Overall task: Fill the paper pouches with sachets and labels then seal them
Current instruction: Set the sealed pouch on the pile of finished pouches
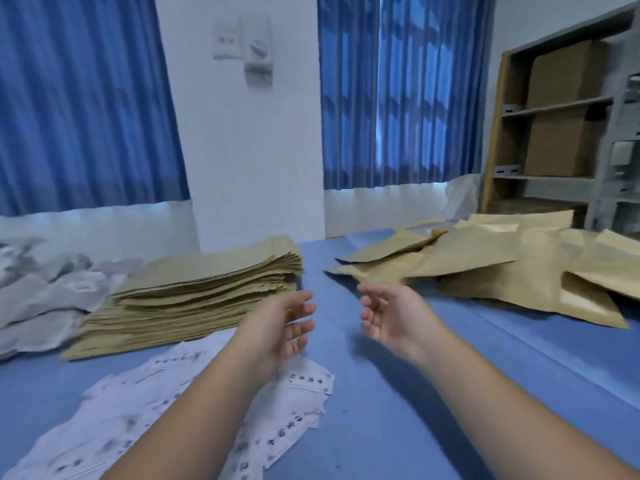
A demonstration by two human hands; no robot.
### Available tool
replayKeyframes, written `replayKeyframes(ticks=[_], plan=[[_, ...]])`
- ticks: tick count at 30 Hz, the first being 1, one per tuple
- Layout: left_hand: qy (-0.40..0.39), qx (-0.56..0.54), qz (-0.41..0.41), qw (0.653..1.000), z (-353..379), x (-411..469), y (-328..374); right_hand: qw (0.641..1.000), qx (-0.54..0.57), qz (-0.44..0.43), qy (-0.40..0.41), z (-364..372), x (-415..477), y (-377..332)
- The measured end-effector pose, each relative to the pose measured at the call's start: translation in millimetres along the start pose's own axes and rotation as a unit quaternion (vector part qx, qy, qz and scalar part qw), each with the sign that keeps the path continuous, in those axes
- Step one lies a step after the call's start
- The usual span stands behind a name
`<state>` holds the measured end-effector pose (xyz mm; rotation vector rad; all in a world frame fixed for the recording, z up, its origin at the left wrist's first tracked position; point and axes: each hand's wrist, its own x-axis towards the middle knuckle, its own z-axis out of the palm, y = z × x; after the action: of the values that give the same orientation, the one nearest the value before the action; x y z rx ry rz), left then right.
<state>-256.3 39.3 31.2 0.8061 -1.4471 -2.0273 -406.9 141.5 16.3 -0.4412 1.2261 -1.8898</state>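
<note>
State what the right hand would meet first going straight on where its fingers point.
The right hand would probably meet the left hand, facing it across a small gap; passing behind that, the stack of flat pouches. Depth is unclear.

Your left hand and right hand hover over the blue table, palms facing, fingers relaxed, holding nothing. A stack of flat paper pouches lies left, loose pouches right, printed labels beneath your left forearm.
</note>
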Motion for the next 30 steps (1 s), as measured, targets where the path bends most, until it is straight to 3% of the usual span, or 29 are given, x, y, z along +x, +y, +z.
replayKeyframes(ticks=[6, 9, 12, 14, 17, 21, 23, 27, 30], plan=[[0.165, 0.047, 0.055, 0.984, -154.3, -39.7, 19.4, 0.993, -0.074, 0.028, -0.092, 98.7, 12.4, 57.8], [0.23, 0.068, 0.078, 0.968, -216.4, -53.3, 20.5, 0.979, -0.171, 0.006, -0.113, 138.7, 15.7, 80.7], [0.291, 0.066, 0.104, 0.949, -259.6, -48.3, 15.1, 0.94, -0.304, -0.01, -0.152, 175.5, 19.4, 100.0], [0.318, 0.091, 0.121, 0.936, -276.1, -38.4, 11.3, 0.89, -0.415, -0.058, -0.178, 199.4, 26.2, 110.7], [0.357, 0.135, 0.143, 0.913, -290.8, -31.4, 3.4, 0.779, -0.574, -0.19, -0.163, 233.3, 48.4, 124.5], [0.367, 0.169, 0.138, 0.904, -297.9, -29.0, -6.5, 0.536, -0.743, -0.373, -0.148, 270.8, 89.6, 123.2], [0.369, 0.185, 0.137, 0.9, -297.0, -26.3, -7.8, 0.466, -0.789, -0.377, -0.132, 283.1, 111.7, 119.3], [0.357, 0.227, 0.132, 0.896, -296.9, -22.3, -9.0, 0.453, -0.842, -0.262, -0.133, 298.6, 147.5, 113.0], [0.351, 0.254, 0.111, 0.895, -297.5, -23.3, -8.7, 0.485, -0.85, -0.163, -0.127, 301.1, 160.2, 116.9]])
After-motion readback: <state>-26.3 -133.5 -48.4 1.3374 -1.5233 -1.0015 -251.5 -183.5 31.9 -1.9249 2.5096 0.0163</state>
